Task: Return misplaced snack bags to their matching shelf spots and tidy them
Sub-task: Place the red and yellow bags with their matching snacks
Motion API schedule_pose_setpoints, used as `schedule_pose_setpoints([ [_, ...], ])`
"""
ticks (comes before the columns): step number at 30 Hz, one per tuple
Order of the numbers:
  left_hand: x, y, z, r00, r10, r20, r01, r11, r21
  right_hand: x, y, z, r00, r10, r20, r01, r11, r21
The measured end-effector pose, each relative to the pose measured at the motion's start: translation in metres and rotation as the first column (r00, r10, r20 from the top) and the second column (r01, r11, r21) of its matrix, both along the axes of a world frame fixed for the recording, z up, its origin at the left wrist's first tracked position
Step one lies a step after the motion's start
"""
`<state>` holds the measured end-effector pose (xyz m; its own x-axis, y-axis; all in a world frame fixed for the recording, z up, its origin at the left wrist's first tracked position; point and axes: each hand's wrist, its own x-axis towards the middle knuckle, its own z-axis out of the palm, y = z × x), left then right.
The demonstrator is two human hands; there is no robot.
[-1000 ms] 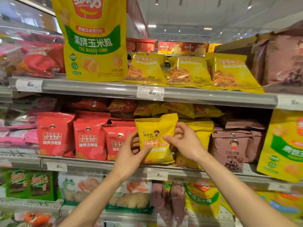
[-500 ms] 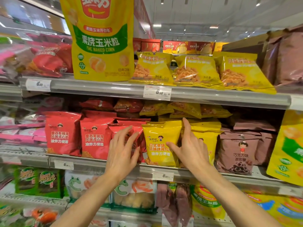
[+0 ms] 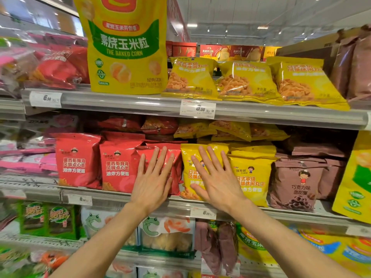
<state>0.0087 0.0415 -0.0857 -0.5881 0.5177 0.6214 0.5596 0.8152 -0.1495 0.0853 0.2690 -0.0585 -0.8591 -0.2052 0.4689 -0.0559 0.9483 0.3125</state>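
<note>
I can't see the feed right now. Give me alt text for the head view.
Both hands lie flat, fingers straight, against bags on the middle shelf: the left hand on a red snack bag, the right hand on a yellow snack bag. More red bags stand to the left, yellow and brown bags to the right.

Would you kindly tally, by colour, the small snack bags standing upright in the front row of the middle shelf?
Red foil snack bags: 3
Yellow foil snack bags: 2
Brown foil snack bag: 1
Total: 6
</note>
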Motion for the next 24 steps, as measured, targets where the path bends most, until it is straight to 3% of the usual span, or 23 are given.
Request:
schedule_pose_setpoints([
  [11, 0.002, 0.0, 0.005, 0.997, 0.026, 0.075, -0.021, 0.998, -0.063, 0.001, -0.004, -0.006, 0.997, -0.053, 0.05, 0.056, 0.998, -0.041],
  [18, 0.021, -0.008, 0.023, 0.992, -0.044, 0.116, 0.027, 0.989, 0.145, 0.016, -0.02, -0.008, 0.995, -0.094, 0.011, 0.095, 0.992, -0.084],
  [24, 0.015, -0.014, 0.016, 0.979, -0.079, 0.187, 0.064, 0.995, 0.081, 0.015, -0.025, -0.008, 0.988, -0.129, 0.083, 0.138, 0.983, -0.122],
])
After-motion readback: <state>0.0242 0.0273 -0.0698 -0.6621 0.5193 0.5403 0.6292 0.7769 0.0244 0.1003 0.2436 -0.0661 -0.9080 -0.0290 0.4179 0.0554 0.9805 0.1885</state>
